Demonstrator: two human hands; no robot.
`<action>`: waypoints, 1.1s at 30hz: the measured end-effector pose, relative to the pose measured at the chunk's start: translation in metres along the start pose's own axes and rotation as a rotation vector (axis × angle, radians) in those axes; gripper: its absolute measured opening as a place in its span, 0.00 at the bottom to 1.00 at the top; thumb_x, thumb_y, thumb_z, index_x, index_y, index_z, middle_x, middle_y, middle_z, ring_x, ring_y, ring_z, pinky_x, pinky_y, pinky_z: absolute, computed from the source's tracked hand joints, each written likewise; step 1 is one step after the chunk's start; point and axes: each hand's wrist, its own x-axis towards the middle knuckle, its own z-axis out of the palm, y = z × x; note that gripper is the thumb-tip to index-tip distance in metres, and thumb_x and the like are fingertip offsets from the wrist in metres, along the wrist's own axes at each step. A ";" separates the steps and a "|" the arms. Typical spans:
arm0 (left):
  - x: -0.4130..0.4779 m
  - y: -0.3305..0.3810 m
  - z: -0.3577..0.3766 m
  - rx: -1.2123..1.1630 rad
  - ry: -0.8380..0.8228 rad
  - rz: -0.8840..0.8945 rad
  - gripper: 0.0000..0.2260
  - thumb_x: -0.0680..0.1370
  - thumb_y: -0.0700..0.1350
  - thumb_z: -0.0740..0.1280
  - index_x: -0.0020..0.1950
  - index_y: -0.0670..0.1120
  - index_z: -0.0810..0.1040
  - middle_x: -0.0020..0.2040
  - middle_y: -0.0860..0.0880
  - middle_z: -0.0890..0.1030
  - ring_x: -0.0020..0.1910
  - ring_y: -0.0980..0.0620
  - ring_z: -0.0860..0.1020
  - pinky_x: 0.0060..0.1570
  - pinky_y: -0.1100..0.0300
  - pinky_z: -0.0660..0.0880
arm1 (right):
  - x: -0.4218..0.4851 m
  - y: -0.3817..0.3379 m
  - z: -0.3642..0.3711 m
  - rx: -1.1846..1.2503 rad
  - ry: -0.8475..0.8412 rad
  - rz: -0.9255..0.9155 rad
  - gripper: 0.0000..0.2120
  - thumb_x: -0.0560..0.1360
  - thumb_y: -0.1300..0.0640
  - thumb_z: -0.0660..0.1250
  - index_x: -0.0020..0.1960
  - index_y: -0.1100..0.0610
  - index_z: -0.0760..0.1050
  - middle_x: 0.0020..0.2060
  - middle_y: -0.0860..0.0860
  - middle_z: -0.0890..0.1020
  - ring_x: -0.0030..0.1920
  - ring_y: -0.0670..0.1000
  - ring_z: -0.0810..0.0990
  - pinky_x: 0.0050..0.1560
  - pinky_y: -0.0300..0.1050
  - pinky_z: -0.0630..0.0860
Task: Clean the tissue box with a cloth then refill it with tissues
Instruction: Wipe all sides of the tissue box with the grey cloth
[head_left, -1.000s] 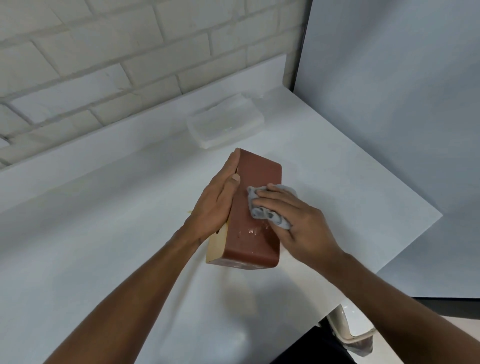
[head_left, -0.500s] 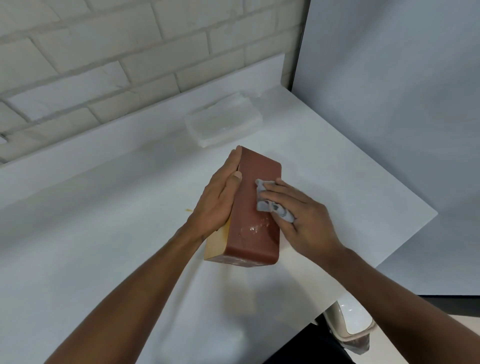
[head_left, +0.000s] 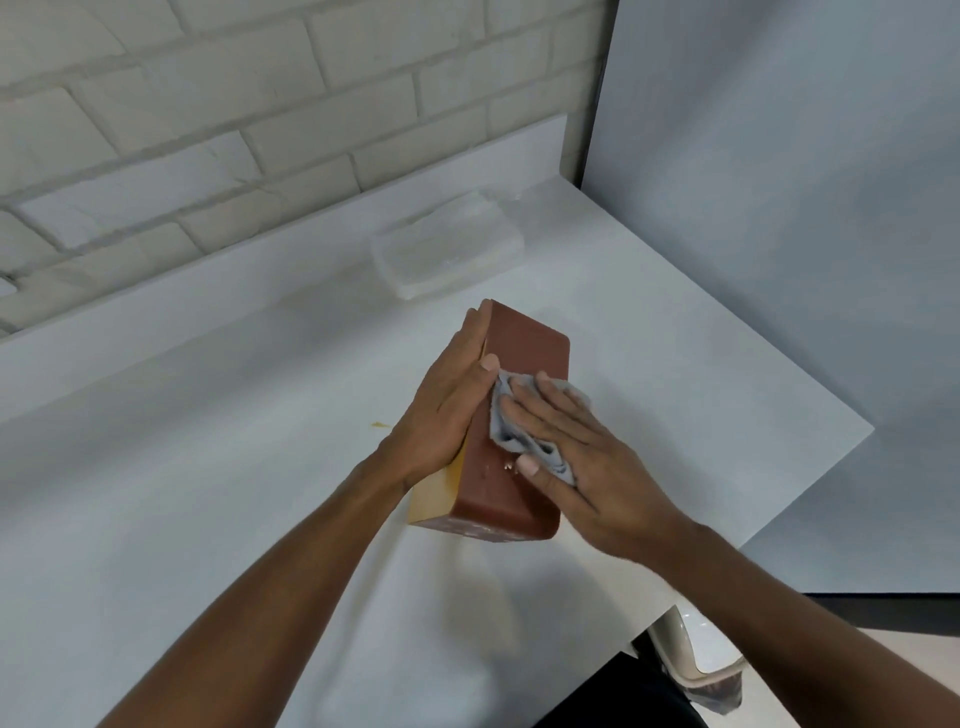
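We have the tissue box (head_left: 524, 358) on its side near the table's (head_left: 208, 493) middle. Our left hand (head_left: 447, 410) lies flat against its left face; our right hand (head_left: 587, 457), fingers straight, presses the grey cloth (head_left: 504, 434) onto its top. A tissue pack (head_left: 447, 249) lies by the back edge.

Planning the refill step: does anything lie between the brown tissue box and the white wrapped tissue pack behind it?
Nothing visible does: only bare white counter separates the brown rectangular tissue box from the white plastic-wrapped tissue pack. The right hand presses the grey cloth on the box.
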 end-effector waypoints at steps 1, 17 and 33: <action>0.001 0.001 -0.001 0.072 -0.001 0.011 0.22 0.84 0.64 0.50 0.77 0.76 0.47 0.86 0.60 0.51 0.84 0.59 0.50 0.83 0.43 0.51 | 0.000 0.006 -0.004 -0.014 0.014 0.013 0.27 0.83 0.38 0.49 0.79 0.46 0.58 0.79 0.41 0.59 0.80 0.40 0.49 0.79 0.44 0.53; 0.000 0.007 -0.005 0.497 -0.008 -0.007 0.26 0.82 0.65 0.39 0.80 0.68 0.40 0.86 0.57 0.51 0.85 0.51 0.47 0.83 0.45 0.46 | -0.010 0.008 0.003 0.012 0.094 -0.047 0.23 0.83 0.45 0.56 0.76 0.50 0.66 0.76 0.43 0.66 0.79 0.43 0.57 0.77 0.42 0.59; -0.002 0.010 -0.006 0.463 -0.001 -0.003 0.30 0.80 0.67 0.40 0.82 0.65 0.44 0.86 0.56 0.54 0.85 0.51 0.51 0.83 0.46 0.51 | -0.020 0.015 0.003 0.104 0.197 0.086 0.22 0.83 0.46 0.57 0.75 0.49 0.68 0.75 0.41 0.67 0.78 0.42 0.60 0.75 0.40 0.63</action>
